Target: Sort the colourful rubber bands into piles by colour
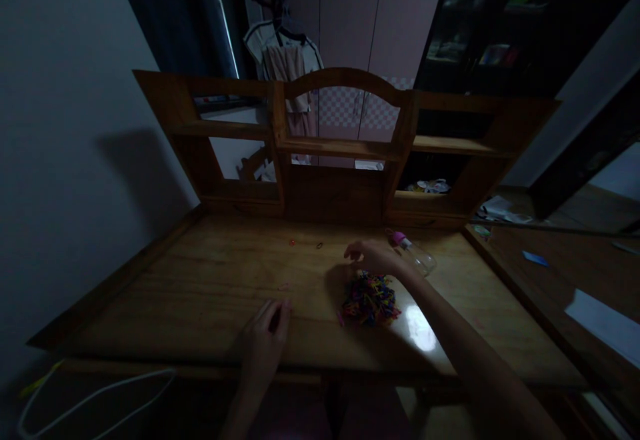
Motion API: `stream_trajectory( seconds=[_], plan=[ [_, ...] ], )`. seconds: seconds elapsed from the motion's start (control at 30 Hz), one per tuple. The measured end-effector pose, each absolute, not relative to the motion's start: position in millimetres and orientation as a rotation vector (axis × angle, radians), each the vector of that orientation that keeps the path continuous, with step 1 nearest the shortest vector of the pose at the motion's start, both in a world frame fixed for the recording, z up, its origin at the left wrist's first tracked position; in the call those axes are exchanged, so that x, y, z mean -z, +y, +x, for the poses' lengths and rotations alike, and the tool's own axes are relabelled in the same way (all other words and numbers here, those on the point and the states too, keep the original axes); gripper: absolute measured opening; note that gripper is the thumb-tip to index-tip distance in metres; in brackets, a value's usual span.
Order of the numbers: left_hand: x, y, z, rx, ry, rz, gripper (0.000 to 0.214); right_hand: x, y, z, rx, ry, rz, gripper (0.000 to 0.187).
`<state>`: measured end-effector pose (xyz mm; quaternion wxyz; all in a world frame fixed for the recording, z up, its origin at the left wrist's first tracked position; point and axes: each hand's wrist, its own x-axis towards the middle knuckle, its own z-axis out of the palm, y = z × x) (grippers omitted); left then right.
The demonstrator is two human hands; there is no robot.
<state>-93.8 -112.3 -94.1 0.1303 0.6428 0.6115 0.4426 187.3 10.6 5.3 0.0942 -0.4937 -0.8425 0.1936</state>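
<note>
Left hand: my left hand is at 8 o'clock from the coloured pile, low over the near part of the desk, thumb and fingers curled round a dark hollow; I cannot tell whether the tips pinch anything.
Coloured pile: the heap of small coloured pieces sits right of the middle of the desk, a rough, spiky mound of slim bits in pink, yellow, blue and purple, too dim to make out singly.
Desk: smooth, pale-brown wood, with streaky grain and a bright, glossy patch at 4 o'clock from the heap.
Pink scrap: a thin sliver lies near my left fingertips, at their 12 o'clock.
Right hand: my right hand bends over the heap's 12 o'clock edge, fingers curled downward; I cannot tell whether they hold a piece.
Bottle: clear and rounded, with a pink cap, the bottle lies at 2 o'clock from the heap, just beyond my forearm.
Small bits: a dark little ring at 11 o'clock, a glinting red speck at 10.
Shelf unit: brown wood, squared openings, arched top, at 12.
Clothes: soft, draped fabric on a dark stand, at 11.
</note>
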Motion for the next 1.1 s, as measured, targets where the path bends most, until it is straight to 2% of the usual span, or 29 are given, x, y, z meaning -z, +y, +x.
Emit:
stream_trajectory(
  seconds=[0.27, 0.43, 0.73, 0.93, 1.1],
  plan=[
    [94.2, -112.8, -93.0, -1.293, 1.776, 1.888, 0.025, 21.2, -20.9, 181.5, -0.596, -2.529, -1.407, 0.018],
    [89.6, -113.3, -93.9, -1.264, 1.777, 1.848, 0.026, 15.6, -12.7, 182.8, -0.647, -2.513, -1.378, 0.022],
    [90.4, -113.5, -92.9, -1.270, 1.754, 1.851, 0.025, 8.6, -10.6, 171.0, -0.865, -2.415, -1.331, 0.013],
    [89.8, -113.4, -92.5, -1.245, 1.773, 1.850, 0.025, 23.0, -9.4, 135.2, -0.938, -2.324, -1.341, 0.016],
    [87.6, -113.7, -93.6, -1.241, 1.790, 1.848, 0.026, 27.1, -8.5, 125.1, -0.808, -2.256, -1.375, 0.022]
  ],
)
